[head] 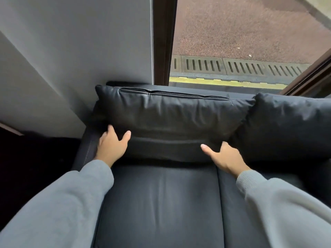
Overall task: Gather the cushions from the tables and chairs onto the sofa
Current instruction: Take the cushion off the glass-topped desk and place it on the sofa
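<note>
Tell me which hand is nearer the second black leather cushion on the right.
Right. The right hand grips the zippered black leather cushion at its lower right corner, beside the second black cushion; the left hand holds the far lower left corner.

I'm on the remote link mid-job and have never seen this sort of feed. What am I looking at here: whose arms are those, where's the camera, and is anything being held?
There is no machine here. One wide-angle camera sits on a person's head and looks forward and down, so the grey sleeves are the wearer's own arms. Below is a dark sofa set against a grey wall and a window. The left hand and the right hand grip the lower corners of a black cushion, which stands upright against the sofa's back with its zip on top. A second black cushion stands beside it to the right, touching it. The seat in front holds nothing else.
</note>
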### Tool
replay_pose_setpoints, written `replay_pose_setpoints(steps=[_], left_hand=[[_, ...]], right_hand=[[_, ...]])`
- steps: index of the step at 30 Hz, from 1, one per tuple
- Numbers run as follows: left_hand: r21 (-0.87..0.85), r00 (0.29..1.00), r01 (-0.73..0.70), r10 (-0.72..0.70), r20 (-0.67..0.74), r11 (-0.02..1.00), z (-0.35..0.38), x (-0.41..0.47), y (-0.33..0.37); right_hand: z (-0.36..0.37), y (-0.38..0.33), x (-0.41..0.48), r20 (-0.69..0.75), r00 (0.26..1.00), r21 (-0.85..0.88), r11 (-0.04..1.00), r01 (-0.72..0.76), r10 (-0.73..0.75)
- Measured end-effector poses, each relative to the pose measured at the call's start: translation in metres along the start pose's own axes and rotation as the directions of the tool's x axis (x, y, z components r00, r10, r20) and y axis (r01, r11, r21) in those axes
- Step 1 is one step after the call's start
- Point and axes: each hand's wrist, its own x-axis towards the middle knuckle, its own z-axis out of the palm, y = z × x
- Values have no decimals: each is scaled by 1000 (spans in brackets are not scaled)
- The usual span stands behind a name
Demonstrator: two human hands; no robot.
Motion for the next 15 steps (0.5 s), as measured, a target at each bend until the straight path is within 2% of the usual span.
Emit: replay_pose_setpoints(steps=[2,4,7,9,15], left_hand=[[82,995,-99,98,17,992,-9,-28,16],[230,977,-211,208,37,950,-19,-61,34],[449,954,-295,289,83,843,-38,-120,63],[489,954,-290,288,81,823,-54,-169,80],[458,983,-140,179,-44,878,-121,-337,121]], right_hand=[[-14,-12,-24,3,988,-97,983,156,-157],[-35,-27,-51,-7,941,-161,929,333,-338],[-73,-48,-93,-6,885,-315,841,440,-465],[-100,-56,-128,-3,879,-380,814,440,-477],[-174,-67,-263,73,825,-476,708,522,-560]])
